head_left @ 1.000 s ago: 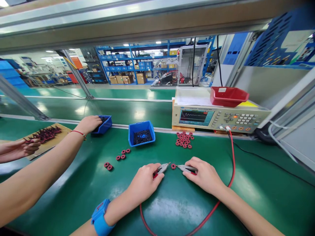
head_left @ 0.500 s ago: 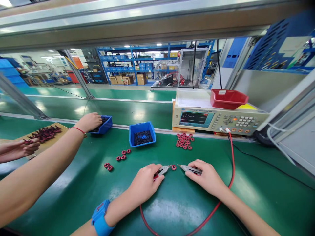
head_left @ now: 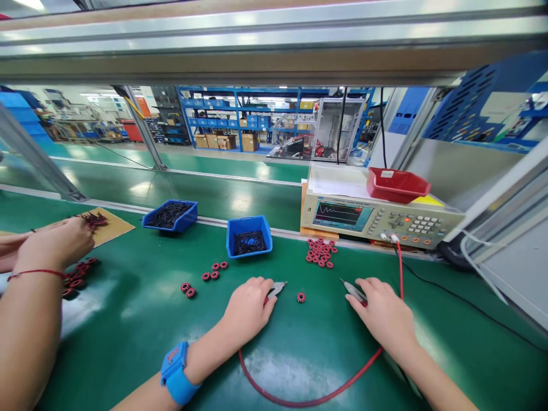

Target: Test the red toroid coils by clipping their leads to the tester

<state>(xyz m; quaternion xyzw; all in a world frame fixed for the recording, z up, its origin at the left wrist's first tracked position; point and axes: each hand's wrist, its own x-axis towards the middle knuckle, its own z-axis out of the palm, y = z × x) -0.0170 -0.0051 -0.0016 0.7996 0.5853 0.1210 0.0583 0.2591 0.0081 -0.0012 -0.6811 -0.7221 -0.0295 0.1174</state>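
My left hand (head_left: 248, 308) is closed around a metal-jawed test clip (head_left: 277, 289), its tip pointing right. In my right hand (head_left: 385, 314) sits a second test clip (head_left: 353, 291), pointing up and left. Between the two tips, touching neither, lies a small red-and-black wound stator (head_left: 301, 297) on the green bench. A red cable (head_left: 308, 403) loops below my hands and rises to the winding tester (head_left: 342, 214). On the tester's screen (head_left: 338, 216) a wavy line shows near the left.
Several stators (head_left: 320, 253) are grouped before the tester; a few more (head_left: 210, 275) lie left. Two blue bins (head_left: 250, 254) (head_left: 169, 228) hold small black parts. A co-worker's hands (head_left: 55, 242) work over a cardboard sheet (head_left: 120, 228). A red tray (head_left: 398, 185) tops the tester.
Both clips have drawn away from the stator, my right hand moving right and my left hand slightly left. The co-worker's hand has left the blue bin for the cardboard.
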